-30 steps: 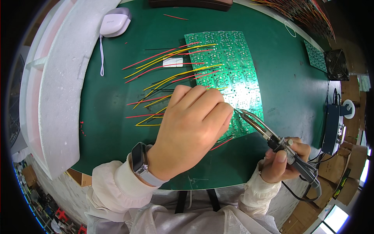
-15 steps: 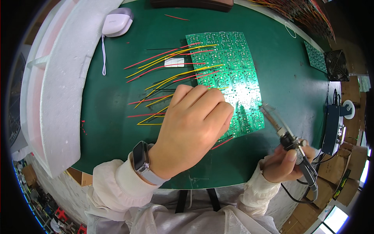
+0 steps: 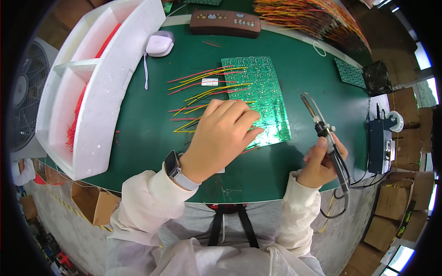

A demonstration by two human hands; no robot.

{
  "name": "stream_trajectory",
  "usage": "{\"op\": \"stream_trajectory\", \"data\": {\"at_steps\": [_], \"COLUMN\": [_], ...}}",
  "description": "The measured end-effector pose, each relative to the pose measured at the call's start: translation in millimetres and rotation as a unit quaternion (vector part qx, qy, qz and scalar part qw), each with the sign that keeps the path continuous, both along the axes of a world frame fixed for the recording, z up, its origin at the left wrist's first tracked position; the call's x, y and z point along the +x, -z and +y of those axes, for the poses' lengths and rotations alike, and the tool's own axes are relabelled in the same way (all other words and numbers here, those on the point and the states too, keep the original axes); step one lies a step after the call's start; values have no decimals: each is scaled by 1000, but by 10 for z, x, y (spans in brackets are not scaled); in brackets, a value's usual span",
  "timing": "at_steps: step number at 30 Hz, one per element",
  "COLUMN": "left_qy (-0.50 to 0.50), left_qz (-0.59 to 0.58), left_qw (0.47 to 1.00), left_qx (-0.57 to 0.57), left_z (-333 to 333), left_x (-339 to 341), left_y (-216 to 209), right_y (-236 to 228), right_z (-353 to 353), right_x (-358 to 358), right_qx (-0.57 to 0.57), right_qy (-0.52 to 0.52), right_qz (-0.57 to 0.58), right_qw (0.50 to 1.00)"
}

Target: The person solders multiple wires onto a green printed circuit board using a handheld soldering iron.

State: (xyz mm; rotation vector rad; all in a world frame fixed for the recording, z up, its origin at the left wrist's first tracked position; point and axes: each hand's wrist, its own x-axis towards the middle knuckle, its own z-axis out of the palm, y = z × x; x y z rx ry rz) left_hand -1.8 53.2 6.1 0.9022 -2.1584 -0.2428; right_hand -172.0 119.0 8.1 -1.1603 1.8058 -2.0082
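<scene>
A green panel of small circuit boards point(image 3: 264, 87) lies on the green work mat. Red, yellow and black wires point(image 3: 198, 73) fan out leftward from its left part. Over the lower left of the panel, my left hand point(image 3: 224, 131) is closed with bent fingers and thumb drawn in. It hides the wire ends beneath, and I cannot make out what the fingertips hold. To the right of the panel, my right hand point(image 3: 322, 163) grips a soldering iron point(image 3: 324, 131) with a thin feed tube along it. The iron's tip points up and away, apart from the panel.
A white foam tray point(image 3: 108, 99) holding red wires stands at left. Behind are an earphone case point(image 3: 159, 44), a brown pencil case point(image 3: 225, 24) and a bundle of wires point(image 3: 317, 20). At right are another board point(image 3: 350, 72), a small fan point(image 3: 377, 77) and a dark blue box point(image 3: 378, 142).
The view has shifted, showing more of the far table. The soldering iron has moved away from the panel's right edge and points more upright. My left hand stays over the panel, its fingers slightly less bunched.
</scene>
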Motion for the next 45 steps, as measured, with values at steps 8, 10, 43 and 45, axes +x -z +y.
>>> {"op": "stream_trajectory", "data": {"at_steps": [8, 10, 43, 45], "left_qy": [-18, -8, -430, -401], "left_qz": [-34, -51, -84, -38], "left_qw": [999, 999, 884, 905], "left_qx": [-21, -3, 162, 139], "left_z": [45, 44, -1790, -1787], "left_x": [189, 218, 3327, 3351], "left_y": [-121, -171, -791, -771], "right_y": [81, 84, 100, 94], "right_z": [-73, -92, -85, -93], "right_x": [-25, -51, -56, -48], "right_qx": [-13, -21, -4, -10], "right_qy": [-34, -31, -23, -16], "right_qz": [5, -9, -11, -15], "right_qw": [999, 999, 1000, 1000]}}
